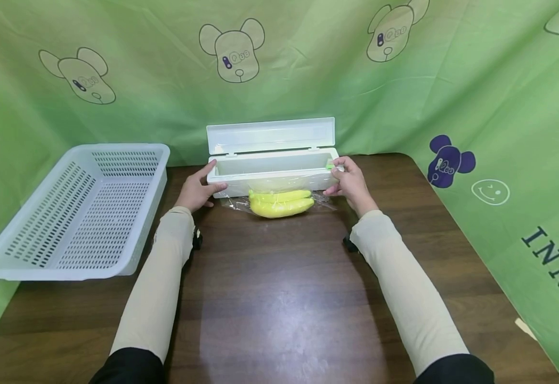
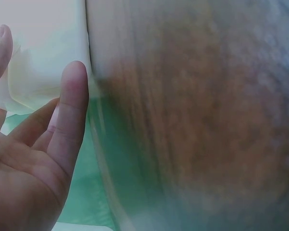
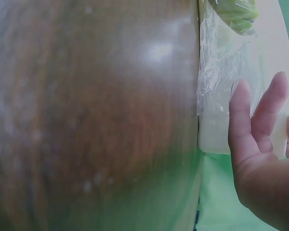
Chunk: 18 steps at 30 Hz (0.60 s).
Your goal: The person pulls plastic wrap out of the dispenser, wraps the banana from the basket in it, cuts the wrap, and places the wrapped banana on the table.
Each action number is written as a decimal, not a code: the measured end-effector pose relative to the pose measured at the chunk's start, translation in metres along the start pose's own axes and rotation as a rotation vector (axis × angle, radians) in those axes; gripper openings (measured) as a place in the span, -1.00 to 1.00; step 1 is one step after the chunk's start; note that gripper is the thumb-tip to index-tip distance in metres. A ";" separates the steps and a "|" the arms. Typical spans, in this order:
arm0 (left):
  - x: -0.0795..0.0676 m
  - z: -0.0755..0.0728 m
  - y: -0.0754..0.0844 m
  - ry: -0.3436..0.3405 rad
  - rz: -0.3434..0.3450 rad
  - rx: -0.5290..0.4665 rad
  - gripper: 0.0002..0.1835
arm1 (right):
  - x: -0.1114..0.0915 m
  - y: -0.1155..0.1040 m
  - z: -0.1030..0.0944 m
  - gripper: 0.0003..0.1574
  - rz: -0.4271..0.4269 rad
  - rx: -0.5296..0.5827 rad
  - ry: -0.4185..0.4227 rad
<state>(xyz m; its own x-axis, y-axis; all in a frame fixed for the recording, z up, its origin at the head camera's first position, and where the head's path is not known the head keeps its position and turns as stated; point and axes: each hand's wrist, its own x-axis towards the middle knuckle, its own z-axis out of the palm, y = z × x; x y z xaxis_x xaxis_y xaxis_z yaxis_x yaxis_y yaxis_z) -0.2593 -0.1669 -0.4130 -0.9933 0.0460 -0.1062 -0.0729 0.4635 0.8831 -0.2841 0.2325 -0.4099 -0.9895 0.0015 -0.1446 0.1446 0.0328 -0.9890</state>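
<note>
A white cling film box (image 1: 279, 181) stands on the table with its lid (image 1: 272, 136) raised. Clear film comes out over its front, and a pair of bananas (image 1: 281, 205) lies against the front with film around them. My left hand (image 1: 196, 189) holds the box's left end, fingertips at the upper corner and front. At the right end, thumb and forefinger of my right hand (image 1: 352, 184) pinch a small green slider (image 1: 330, 164). In the right wrist view, two other fingers stretch out beside the film (image 3: 221, 72).
A pale perforated plastic basket (image 1: 111, 218) sits on the left of the brown wooden table (image 1: 279, 298). Green cloth (image 1: 303, 85) with printed mouse heads hangs behind and down the right side.
</note>
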 end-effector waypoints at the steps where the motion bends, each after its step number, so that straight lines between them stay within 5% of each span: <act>1: 0.000 0.000 0.000 0.001 -0.001 -0.003 -0.14 | 0.000 0.000 0.000 -0.88 0.000 0.006 -0.003; 11: 0.002 0.000 0.000 -0.002 -0.007 -0.016 -0.15 | -0.004 0.001 -0.002 -0.90 -0.016 0.115 -0.030; 18: 0.001 -0.001 -0.001 -0.002 -0.009 -0.018 -0.15 | -0.007 0.001 -0.001 -0.87 -0.029 0.187 0.028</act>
<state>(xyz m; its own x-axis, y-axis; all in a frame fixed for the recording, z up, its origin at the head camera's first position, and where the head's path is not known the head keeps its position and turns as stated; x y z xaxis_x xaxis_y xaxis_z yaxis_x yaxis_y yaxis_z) -0.2601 -0.1677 -0.4137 -0.9924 0.0436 -0.1148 -0.0833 0.4476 0.8903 -0.2770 0.2333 -0.4096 -0.9925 0.0316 -0.1179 0.1117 -0.1534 -0.9818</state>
